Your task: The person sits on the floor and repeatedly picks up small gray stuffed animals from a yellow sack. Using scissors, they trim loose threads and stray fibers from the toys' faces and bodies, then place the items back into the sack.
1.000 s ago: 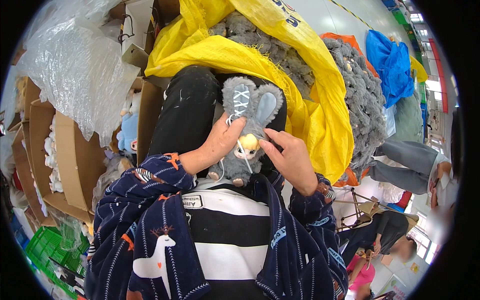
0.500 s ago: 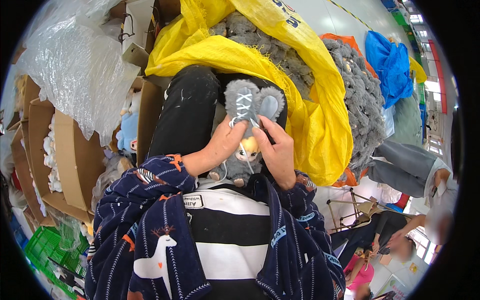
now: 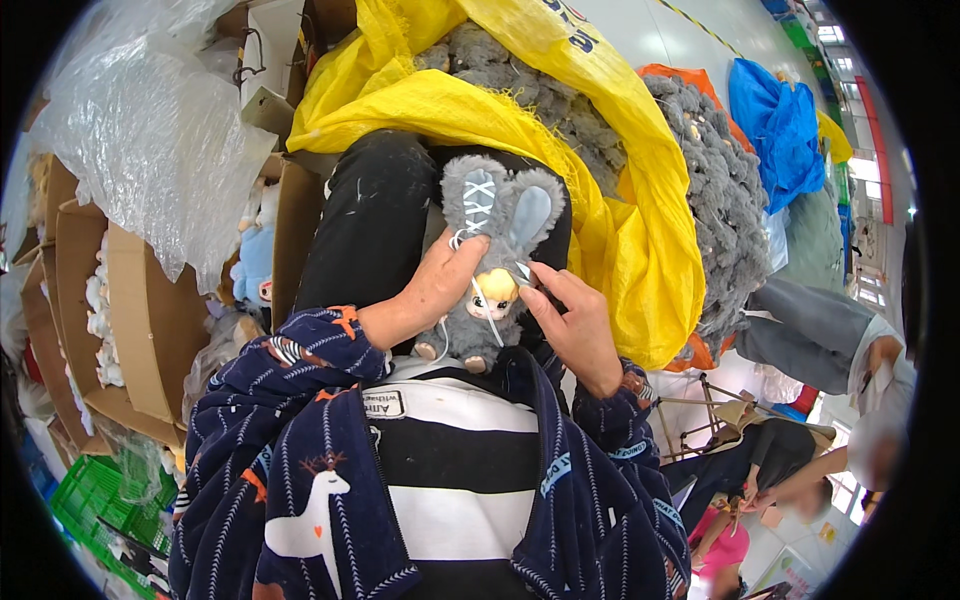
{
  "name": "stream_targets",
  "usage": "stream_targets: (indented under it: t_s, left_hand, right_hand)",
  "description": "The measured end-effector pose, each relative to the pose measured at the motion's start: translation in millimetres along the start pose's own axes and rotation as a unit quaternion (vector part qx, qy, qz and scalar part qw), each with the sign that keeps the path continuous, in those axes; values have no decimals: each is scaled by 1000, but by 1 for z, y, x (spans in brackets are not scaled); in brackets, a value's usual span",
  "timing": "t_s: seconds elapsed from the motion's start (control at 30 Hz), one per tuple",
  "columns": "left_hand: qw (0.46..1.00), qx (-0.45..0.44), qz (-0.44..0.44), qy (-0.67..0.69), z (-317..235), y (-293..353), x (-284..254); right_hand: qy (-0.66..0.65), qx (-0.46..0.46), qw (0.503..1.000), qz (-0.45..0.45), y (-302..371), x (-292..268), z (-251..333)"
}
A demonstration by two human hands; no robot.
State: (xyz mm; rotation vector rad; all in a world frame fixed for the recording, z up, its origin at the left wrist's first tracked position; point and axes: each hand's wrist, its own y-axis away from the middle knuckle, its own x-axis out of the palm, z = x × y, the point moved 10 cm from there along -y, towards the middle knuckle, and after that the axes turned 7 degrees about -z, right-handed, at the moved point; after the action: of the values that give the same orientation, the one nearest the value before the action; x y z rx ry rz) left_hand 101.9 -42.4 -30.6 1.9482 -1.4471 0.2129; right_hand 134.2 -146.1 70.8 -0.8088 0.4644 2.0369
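Observation:
On my lap lies a grey plush doll point(image 3: 467, 335) with long rabbit ears and a small doll face under blond hair. White lace point(image 3: 479, 204) criss-crosses the ear on the left; the inner side of the other ear point(image 3: 532, 214) is smooth grey-blue. My left hand point(image 3: 435, 283) grips the doll at the base of the laced ear, thumb on top. Loose lace ends hang over the doll's face and beside its body. Just right of the head, my right hand point(image 3: 578, 325) pinches a small, pale, pointed piece point(image 3: 523, 273), its kind unclear.
A yellow woven sack point(image 3: 640, 290) full of grey plush lies against my knees. More grey plush point(image 3: 715, 190) is heaped to its right. Cardboard boxes point(image 3: 140, 310) with toys and clear plastic sheeting point(image 3: 150, 130) stand left. Other people point(image 3: 770, 455) sit at the lower right.
My right hand has moved down and right, away from the laced ear, with the pointed piece. The ears have spread slightly apart, and my left hand keeps its grip.

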Motion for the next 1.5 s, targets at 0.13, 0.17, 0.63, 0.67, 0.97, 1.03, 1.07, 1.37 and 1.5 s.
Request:
stream_targets:
  t_s: [0.13,0.17,0.63,0.67,0.97,1.03,1.07,1.37,1.5]
  left_hand:
    - [1000,-7,-2,11,0,0,1]
    - [1000,-8,-2,13,0,0,2]
    - [999,23,-15,-29,3,-1,-4]
    - [999,31,-19,-36,1,-1,-4]
    - [1000,17,-4,2,-1,0,0]
    - [1000,20,-10,-9,1,-2,-2]
    - [1000,21,-13,-15,1,-3,-3]
    - [1000,17,-4,-19,1,-3,-4]
    - [1000,17,-19,-11,4,-3,-6]
  right_hand:
    - [2,-3,1000,-7,0,-1,-1]
    - [3,-1,1000,-8,0,-1,-2]
    - [-21,48,998,-44,4,1,-7]
    - [-22,48,998,-39,3,2,-7]
    - [-311,173,931,-84,12,22,-37]
    - [-481,270,832,-57,19,38,-51]
    - [-427,249,866,-67,16,30,-49]
    - [-50,24,998,-27,2,-1,1]
    - [3,31,999,-32,7,0,-2]
